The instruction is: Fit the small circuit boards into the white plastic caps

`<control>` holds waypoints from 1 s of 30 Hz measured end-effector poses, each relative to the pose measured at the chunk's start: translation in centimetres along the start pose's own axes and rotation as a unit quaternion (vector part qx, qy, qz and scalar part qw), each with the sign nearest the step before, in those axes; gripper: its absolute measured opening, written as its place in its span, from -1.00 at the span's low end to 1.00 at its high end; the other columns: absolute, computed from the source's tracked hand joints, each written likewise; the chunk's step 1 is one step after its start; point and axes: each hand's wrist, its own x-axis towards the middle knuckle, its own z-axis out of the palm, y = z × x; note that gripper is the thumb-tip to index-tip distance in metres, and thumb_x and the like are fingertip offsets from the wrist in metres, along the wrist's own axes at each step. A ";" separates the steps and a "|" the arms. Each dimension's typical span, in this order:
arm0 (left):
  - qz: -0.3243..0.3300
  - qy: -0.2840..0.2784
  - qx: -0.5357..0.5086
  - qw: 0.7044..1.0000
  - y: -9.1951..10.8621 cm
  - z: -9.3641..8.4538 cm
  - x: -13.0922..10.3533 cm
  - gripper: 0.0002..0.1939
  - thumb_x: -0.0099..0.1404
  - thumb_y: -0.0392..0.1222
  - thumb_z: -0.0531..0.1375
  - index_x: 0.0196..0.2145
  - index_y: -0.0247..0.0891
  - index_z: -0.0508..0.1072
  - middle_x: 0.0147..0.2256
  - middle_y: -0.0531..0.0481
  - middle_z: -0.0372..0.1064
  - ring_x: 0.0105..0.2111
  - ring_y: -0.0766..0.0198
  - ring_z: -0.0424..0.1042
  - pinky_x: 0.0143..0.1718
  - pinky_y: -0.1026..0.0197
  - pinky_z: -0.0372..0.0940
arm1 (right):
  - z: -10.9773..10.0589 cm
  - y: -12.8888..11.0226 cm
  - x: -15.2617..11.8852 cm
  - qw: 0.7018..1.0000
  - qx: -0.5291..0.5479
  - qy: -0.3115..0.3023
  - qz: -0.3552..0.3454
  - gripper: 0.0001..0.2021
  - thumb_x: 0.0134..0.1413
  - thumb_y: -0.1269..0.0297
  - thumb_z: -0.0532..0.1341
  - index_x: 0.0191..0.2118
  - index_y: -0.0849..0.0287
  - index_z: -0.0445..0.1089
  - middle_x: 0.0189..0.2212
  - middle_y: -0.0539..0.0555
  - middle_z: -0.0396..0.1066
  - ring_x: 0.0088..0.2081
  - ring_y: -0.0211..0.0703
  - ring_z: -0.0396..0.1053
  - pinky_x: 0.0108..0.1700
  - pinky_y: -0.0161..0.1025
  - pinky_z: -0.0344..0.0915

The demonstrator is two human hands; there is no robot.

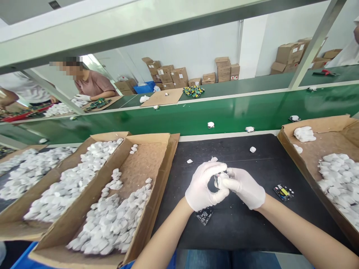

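Observation:
Both hands wear white gloves and meet over the black work mat (238,231). My left hand (206,185) curls its fingers and thumb round one side of a small white piece (221,180). From the other side my right hand (246,186) pinches the same piece, which its fingers partly cover. A dark circuit board (204,216) lies just below my left hand. Right of my right hand lies another board (284,192) with a yellow part on it. A white lump (252,149) rests farther back on the mat, and a white scrap (190,161) lies to the left.
Cardboard trays of white pieces stand on the left (165,179) and right (294,160). Behind the mat runs a green conveyor (179,116) carrying small boards with white lumps. Across it, a person (95,84) sits near a pile of green and yellow components (193,91).

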 end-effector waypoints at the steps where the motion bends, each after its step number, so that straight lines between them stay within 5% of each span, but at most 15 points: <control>1: -0.015 -0.007 -0.014 1.000 -0.1 0.0 0.0 -0.44 0.04 -0.06 0.26 0.00 -0.21 0.25 -0.11 -0.19 0.37 -0.07 0.05 0.37 -0.05 -0.06 0.28 | 0.1 0.0 0.0 1.000 0.009 0.000 0.007 -0.82 -0.15 0.23 0.28 -0.52 0.24 0.32 -0.53 -0.04 0.25 -0.44 -0.25 0.17 -0.33 -0.27 0.11; 4: -0.020 -0.007 -0.033 0.999 -0.3 0.1 0.0 -0.41 0.00 0.06 0.29 -0.04 -0.20 0.28 -0.12 -0.18 0.39 -0.07 0.05 0.37 -0.02 -0.08 0.26 | 0.3 -0.2 -0.2 0.999 0.045 -0.021 0.008 -0.78 -0.13 0.18 0.27 -0.52 0.25 0.32 -0.54 -0.03 0.23 -0.45 -0.26 0.15 -0.35 -0.27 0.10; 8: 0.010 0.013 0.028 0.999 -0.3 0.0 0.3 -0.51 0.01 -0.05 0.31 -0.10 -0.17 0.33 -0.18 -0.10 0.45 -0.11 0.09 0.41 -0.07 -0.01 0.31 | 0.2 -0.3 -0.1 0.999 -0.007 -0.033 -0.030 -0.72 -0.05 0.10 0.18 -0.51 0.25 0.31 -0.50 0.02 0.26 -0.39 -0.19 0.19 -0.29 -0.22 0.13; 12: 0.027 0.027 0.121 0.992 -0.3 0.0 0.3 -0.57 0.01 -0.21 0.29 -0.12 -0.17 0.34 -0.21 -0.07 0.47 -0.15 0.12 0.43 -0.15 0.05 0.35 | 0.2 -0.2 0.3 0.991 -0.117 0.011 -0.063 -0.86 -0.11 0.28 0.18 -0.37 0.21 0.30 -0.43 0.00 0.28 -0.35 -0.16 0.21 -0.26 -0.22 0.16; 14: 0.023 0.041 0.141 0.989 -0.4 0.0 0.2 -0.60 0.00 -0.25 0.26 -0.15 -0.18 0.36 -0.22 -0.07 0.48 -0.18 0.14 0.45 -0.18 0.07 0.36 | 0.3 0.0 0.4 0.984 -0.166 0.031 -0.062 -0.75 -0.22 0.39 0.21 -0.28 0.19 0.29 -0.42 -0.02 0.29 -0.35 -0.16 0.23 -0.27 -0.24 0.18; 18: 0.031 0.047 0.155 0.986 -0.2 0.0 0.3 -0.62 -0.01 -0.31 0.22 -0.17 -0.18 0.37 -0.24 -0.05 0.48 -0.20 0.17 0.46 -0.19 0.10 0.38 | 0.4 0.0 0.3 0.975 -0.210 0.038 -0.063 -0.85 -0.18 0.33 0.17 -0.37 0.19 0.28 -0.48 -0.02 0.29 -0.37 -0.12 0.25 -0.29 -0.24 0.18; 23: 0.046 0.051 0.146 0.987 0.3 0.2 0.5 -0.63 0.02 -0.29 0.22 -0.15 -0.20 0.35 -0.25 -0.05 0.49 -0.21 0.18 0.47 -0.17 0.11 0.38 | 0.0 0.0 0.3 0.987 -0.155 0.011 -0.051 -0.85 -0.16 0.22 0.14 -0.49 0.19 0.21 -0.53 -0.02 0.24 -0.42 -0.16 0.23 -0.34 -0.25 0.15; 30: 0.032 0.035 0.127 0.991 0.4 0.2 0.5 -0.62 0.03 -0.27 0.23 -0.14 -0.20 0.36 -0.23 -0.06 0.48 -0.22 0.16 0.46 -0.19 0.09 0.38 | -0.1 0.1 0.5 0.988 -0.142 0.016 -0.051 -0.89 -0.17 0.33 0.16 -0.44 0.21 0.23 -0.51 -0.03 0.21 -0.44 -0.22 0.16 -0.35 -0.27 0.13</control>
